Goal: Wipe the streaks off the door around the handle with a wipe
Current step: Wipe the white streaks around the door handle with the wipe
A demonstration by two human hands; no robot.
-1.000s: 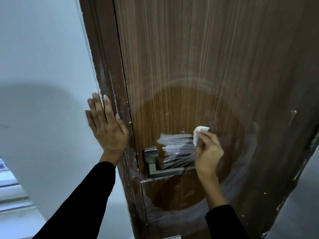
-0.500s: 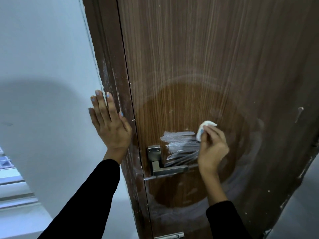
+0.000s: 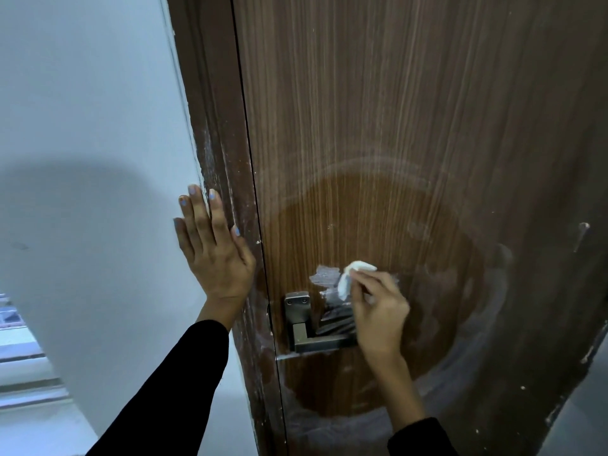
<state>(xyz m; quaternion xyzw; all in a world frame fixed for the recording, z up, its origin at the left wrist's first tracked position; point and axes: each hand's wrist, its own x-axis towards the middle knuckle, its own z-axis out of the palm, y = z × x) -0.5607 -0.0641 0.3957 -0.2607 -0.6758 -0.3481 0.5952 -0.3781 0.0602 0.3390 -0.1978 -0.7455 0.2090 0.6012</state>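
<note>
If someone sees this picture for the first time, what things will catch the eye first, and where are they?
The eye goes first to the white wipe pinched in the right hand, pressed on grey-white streaks just above the metal handle of the brown door. Around it, a darker, cleaner round patch stands out against the dusty wood. The left hand lies flat with open fingers where the door frame meets the white wall.

Indoor doorway, likely a home: wood-grain door (image 3: 411, 126) with metal handle (image 3: 316, 337), brown frame (image 3: 210, 110), plain white wall (image 3: 82, 110).
</note>
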